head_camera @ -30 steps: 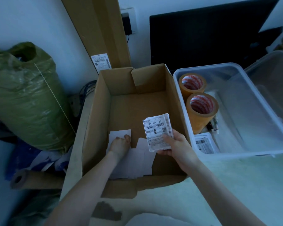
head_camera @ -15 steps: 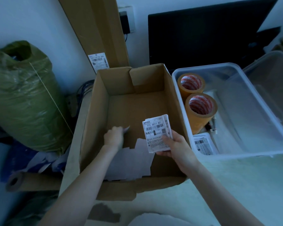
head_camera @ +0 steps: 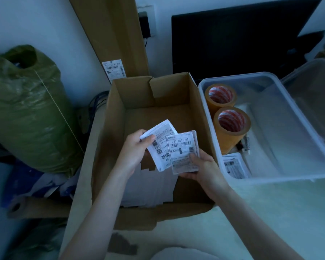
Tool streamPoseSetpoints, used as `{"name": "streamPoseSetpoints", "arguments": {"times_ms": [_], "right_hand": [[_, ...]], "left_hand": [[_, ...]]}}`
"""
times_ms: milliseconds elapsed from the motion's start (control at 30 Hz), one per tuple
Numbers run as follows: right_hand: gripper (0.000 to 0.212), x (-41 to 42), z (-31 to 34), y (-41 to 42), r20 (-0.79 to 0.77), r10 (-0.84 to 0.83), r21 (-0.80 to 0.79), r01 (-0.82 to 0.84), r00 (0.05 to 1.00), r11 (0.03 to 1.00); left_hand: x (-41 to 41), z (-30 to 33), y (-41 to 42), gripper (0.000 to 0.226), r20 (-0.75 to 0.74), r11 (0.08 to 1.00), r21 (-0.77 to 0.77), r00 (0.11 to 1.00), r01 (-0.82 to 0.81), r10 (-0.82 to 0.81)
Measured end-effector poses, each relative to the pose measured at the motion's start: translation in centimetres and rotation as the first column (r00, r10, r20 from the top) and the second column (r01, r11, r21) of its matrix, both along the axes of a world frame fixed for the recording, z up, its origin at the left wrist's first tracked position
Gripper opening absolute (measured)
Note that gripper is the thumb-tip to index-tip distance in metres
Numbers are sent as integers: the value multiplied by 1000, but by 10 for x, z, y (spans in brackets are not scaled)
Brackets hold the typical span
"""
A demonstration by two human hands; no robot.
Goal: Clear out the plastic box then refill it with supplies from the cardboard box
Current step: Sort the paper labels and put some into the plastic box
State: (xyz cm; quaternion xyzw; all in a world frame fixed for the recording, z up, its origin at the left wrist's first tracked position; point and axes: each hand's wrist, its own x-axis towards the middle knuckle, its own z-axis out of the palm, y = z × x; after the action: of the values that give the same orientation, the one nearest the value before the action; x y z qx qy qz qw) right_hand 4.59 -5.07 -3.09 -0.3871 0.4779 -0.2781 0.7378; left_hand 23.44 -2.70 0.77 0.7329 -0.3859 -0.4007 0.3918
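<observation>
An open cardboard box (head_camera: 113, 117) stands in the middle with white paper sheets (head_camera: 148, 186) on its floor. Over the box, my right hand (head_camera: 203, 167) grips a stack of barcode labels (head_camera: 183, 152). My left hand (head_camera: 134, 149) pinches another bundle of labels (head_camera: 160, 141), held tilted and overlapping the left edge of the stack. To the right sits the clear plastic box (head_camera: 308, 171), holding two rolls of tan tape (head_camera: 231, 128), a pack of labels (head_camera: 234, 166) at its near left corner and a small spring clip (head_camera: 246, 145).
A green sack (head_camera: 24, 109) stands at the left, with a cardboard tube (head_camera: 36, 207) and blue wrapping below it. A tall flat carton (head_camera: 113, 34) leans on the wall behind. A dark monitor (head_camera: 242, 38) stands behind the plastic box, whose lid (head_camera: 315, 96) tilts up at the right.
My left hand lifted a bundle of labels from the floor of the cardboard box and brought it up against the stack held in my right hand.
</observation>
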Motion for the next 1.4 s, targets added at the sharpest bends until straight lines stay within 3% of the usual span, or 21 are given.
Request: {"name": "streamPoseSetpoints", "arguments": {"times_ms": [200, 367, 400, 467, 567, 700, 900, 1000, 1100, 1167, 1300, 1400], "right_hand": [[28, 1, 0, 0, -79, -31, -26, 29, 996, 999], [30, 1, 1, 1, -98, 8, -3, -8, 995, 1000], [30, 1, 2, 1, -82, 18, 8, -18, 996, 1000], [29, -1, 5, 1, -3, 47, 25, -47, 999, 999], [27, -5, 12, 1, 163, 41, 88, -56, 986, 995], [31, -12, 19, -1, 209, 53, 87, -72, 977, 994], [25, -38, 37, -14, 125, 309, -3, -311, 943, 950], [24, -56, 50, -29, 11, 402, -87, -399, 916, 913], [23, -74, 63, -48, -206, 429, -185, -466, 879, 865], [19, -86, 69, -64, -337, 429, -224, -513, 838, 828], [20, -118, 76, -100, -550, 478, -191, -660, 685, 726], [23, -143, 71, -123, -677, 503, -108, -749, 537, 654]], "left_hand": [[0, -1, -2, 16, -139, 972, -82, 969, -218, 206], [-6, 7, -3, 14, -372, 944, -179, 908, -275, 194], [-7, 7, -3, 14, -336, 950, -177, 923, -257, 187], [-8, 3, -4, 17, -108, 979, -127, 984, -157, 144], [-11, -6, -6, 19, 150, 999, -24, 988, -27, 30], [-15, -4, -7, 16, 141, 997, 5, 987, 71, -71], [-28, 12, -13, 16, 115, 973, -69, 971, 219, -210], [-41, 18, -18, 14, 102, 944, -142, 953, 299, -287], [-56, 18, -22, 7, 109, 923, -192, 942, 333, -317], [-68, 16, -24, 16, 79, 913, -190, 932, 362, -353], [-91, 9, -28, 22, 121, 849, -143, 860, 509, -496], [-95, -1, -33, 20, 135, 878, -127, 885, 462, -446]]}}
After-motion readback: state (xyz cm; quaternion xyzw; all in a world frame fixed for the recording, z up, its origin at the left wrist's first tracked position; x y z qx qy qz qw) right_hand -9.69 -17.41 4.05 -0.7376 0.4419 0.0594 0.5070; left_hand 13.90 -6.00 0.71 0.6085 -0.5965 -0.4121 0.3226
